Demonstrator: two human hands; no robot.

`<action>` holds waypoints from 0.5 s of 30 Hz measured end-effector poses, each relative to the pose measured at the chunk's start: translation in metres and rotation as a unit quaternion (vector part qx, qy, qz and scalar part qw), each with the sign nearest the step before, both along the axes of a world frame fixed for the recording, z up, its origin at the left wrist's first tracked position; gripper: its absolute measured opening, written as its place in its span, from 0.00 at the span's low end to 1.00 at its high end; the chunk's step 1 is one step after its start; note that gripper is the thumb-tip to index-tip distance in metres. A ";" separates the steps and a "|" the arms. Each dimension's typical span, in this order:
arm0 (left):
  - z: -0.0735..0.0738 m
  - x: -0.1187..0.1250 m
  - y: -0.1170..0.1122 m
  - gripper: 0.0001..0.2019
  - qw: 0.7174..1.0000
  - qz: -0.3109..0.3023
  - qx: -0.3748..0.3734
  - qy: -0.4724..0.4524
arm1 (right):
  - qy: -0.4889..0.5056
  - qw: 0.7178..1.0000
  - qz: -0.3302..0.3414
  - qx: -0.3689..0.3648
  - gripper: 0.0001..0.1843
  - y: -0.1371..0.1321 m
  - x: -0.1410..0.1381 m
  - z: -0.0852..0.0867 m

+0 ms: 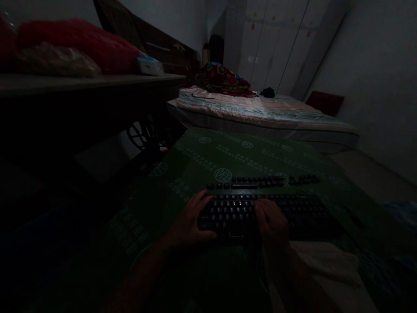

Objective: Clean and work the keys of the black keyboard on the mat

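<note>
A black computer keyboard (237,213) lies on a green printed sheet (215,152). Its left end is in my left hand (192,217), with the thumb along the front edge and the fingers at the back corner. Over the middle of the keys, my right hand (272,219) has its fingertips drawn together and touching the key area; what they hold, if anything, is hidden. At the front of the keyboard, a bright outline marks the spot where the space bar would sit. Behind it, loose keycaps (273,179) stand in rows, with a long space bar (244,186) among them.
A pale cloth (325,261) lies under my right forearm. Small dark pieces (355,217) and a cable lie to the right. On the left stands a sewing-machine table (97,84) bearing red bags (78,41). A bed (260,113) is beyond the sheet, in dim light.
</note>
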State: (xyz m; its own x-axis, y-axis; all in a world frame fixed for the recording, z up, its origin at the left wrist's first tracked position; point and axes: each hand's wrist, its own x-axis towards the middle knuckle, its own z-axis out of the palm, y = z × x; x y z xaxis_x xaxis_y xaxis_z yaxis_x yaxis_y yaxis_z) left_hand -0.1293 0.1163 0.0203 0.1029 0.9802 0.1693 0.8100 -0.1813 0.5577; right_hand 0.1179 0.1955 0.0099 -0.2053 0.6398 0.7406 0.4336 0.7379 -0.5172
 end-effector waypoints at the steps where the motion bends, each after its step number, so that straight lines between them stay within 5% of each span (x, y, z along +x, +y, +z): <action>1: 0.000 0.000 0.000 0.45 1.000 0.002 0.000 0.000 | -0.001 1.000 0.002 -0.002 0.11 0.000 0.000 0.000; 15: -0.003 0.003 0.002 0.41 1.000 0.002 0.021 -0.006 | -0.002 1.000 -0.004 0.005 0.11 -0.002 -0.001 0.002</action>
